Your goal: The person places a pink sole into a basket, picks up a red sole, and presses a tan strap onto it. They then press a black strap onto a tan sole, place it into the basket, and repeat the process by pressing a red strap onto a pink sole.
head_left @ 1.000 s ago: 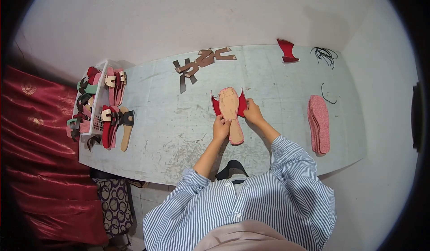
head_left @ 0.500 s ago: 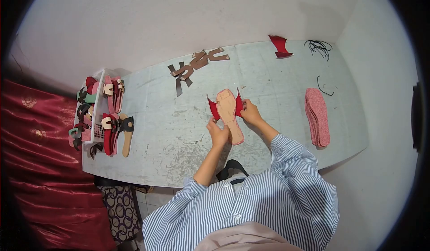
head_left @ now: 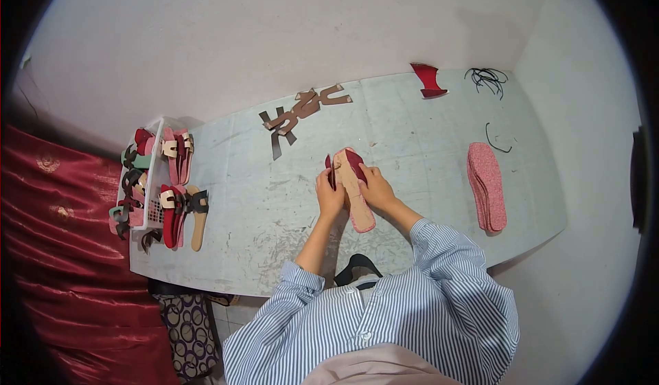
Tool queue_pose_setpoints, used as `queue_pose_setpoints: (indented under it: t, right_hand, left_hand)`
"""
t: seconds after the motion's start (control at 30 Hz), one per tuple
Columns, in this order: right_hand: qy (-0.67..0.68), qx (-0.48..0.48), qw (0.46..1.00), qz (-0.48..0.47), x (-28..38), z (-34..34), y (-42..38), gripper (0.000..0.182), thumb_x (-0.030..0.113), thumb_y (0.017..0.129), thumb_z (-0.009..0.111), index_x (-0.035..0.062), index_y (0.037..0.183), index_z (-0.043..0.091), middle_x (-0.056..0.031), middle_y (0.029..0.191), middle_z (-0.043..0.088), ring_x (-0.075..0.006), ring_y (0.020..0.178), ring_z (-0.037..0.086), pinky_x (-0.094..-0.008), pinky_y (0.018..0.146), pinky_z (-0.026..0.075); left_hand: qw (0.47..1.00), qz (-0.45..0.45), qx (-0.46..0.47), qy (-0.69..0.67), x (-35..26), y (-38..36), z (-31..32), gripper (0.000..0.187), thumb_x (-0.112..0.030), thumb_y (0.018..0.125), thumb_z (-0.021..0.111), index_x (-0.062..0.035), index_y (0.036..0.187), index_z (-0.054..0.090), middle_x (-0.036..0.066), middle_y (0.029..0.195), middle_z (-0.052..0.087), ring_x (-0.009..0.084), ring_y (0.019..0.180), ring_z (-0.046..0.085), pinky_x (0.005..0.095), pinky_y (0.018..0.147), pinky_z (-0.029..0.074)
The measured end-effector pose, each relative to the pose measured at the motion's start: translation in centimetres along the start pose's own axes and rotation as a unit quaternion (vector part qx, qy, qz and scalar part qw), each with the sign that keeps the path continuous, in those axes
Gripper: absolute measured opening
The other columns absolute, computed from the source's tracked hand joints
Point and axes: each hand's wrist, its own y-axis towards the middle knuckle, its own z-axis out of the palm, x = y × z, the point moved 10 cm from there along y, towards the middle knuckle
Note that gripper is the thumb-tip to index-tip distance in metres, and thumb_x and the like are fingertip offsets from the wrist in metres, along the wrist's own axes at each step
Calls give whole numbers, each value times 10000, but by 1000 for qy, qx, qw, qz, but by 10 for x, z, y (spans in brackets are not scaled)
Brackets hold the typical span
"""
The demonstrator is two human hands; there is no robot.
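Note:
A shoe insole (head_left: 362, 214), tan on its upturned face and edged in pink, lies at the middle of the table. Beneath it passes a red strap (head_left: 354, 164), the upper of a sandal, whose two ends come up round the sole's sides. My left hand (head_left: 329, 194) has its fingers closed on the strap's left end, which stands upright by the sole's edge. On the other side, my right hand (head_left: 377, 187) grips the right end, folded over onto the tan face. The fingertips are partly hidden.
Brown strap pieces (head_left: 302, 110) lie at the back, with another red strap (head_left: 429, 81) and black cords (head_left: 487, 80) farther right. Pink soles (head_left: 487, 186) are stacked at right. A white basket (head_left: 156, 172) of sandals stands left, with finished sandals (head_left: 199, 220) beside it.
The strap's two ends, spread outward before, are now raised and folded inward, the right one over the sole. Both hands have moved closer together.

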Motion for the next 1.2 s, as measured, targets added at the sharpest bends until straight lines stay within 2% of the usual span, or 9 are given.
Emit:
queue_pose_setpoints:
  t: [0.07,0.2,0.4,0.5,0.57,0.8,0.97,1.13,1.2]
  right_hand:
    - [1,-3,1000,2,1,0,-1,477,202,820,468,55,1261,361,-205,1131,436,-354,945,519,-395,794,440]
    - [0,-19,1000,0,1,0,0,445,196,825,462,60,1244,397,-200,1115,441,-351,916,531,-393,769,451]
    - [-8,-34,999,7,2,3,2,435,166,805,503,71,1224,430,-188,1090,449,-345,898,536,-394,750,458]
    - [-9,-39,999,21,3,2,0,442,151,787,530,88,1215,440,-174,1093,449,-336,888,541,-398,738,463]
    - [-14,-44,998,31,6,1,-1,440,150,781,539,95,1207,446,-166,1093,449,-331,884,543,-401,727,467]
    - [-46,-67,996,37,7,2,-2,438,153,765,566,115,1187,456,-138,1075,448,-308,871,552,-400,659,486]
    - [-63,-64,996,24,11,1,-1,414,158,764,565,114,1166,478,-132,1055,452,-299,850,559,-383,624,494]
    - [-92,-27,995,19,9,2,6,371,171,756,575,105,1116,519,-123,1026,465,-287,859,552,-379,633,496]
    - [-146,-47,987,-40,18,-2,10,343,190,738,601,105,1066,551,-111,996,482,-267,876,532,-370,651,483]
  left_hand:
    - [999,41,-9,30,-17,-3,-2,392,-42,742,529,33,1119,451,189,1077,465,288,966,508,349,824,425]
    - [999,19,-20,24,-17,-4,-1,356,-20,749,504,45,1097,474,193,1076,475,293,1003,486,351,835,418]
    - [999,29,31,1,-17,-2,7,267,27,750,488,13,1007,561,157,961,558,261,920,543,331,808,436]
    - [997,-13,56,-49,-9,1,11,271,51,720,524,-2,980,577,148,917,570,247,867,567,320,776,453]
    - [998,-6,64,-7,-14,0,10,299,68,682,558,8,974,573,147,938,562,241,852,570,316,756,463]
    - [997,37,50,54,-22,-1,8,315,53,668,571,9,980,567,141,960,546,255,847,563,322,751,458]
    - [974,87,67,196,-36,-3,17,286,-16,721,528,-10,1005,566,132,929,547,283,878,541,344,739,450]
    - [972,73,91,204,-32,7,21,319,-42,742,520,-5,1058,545,134,925,550,292,879,537,364,720,450]
    - [973,65,90,201,-30,12,20,334,-51,748,523,0,1078,534,137,924,550,294,876,537,367,714,450]
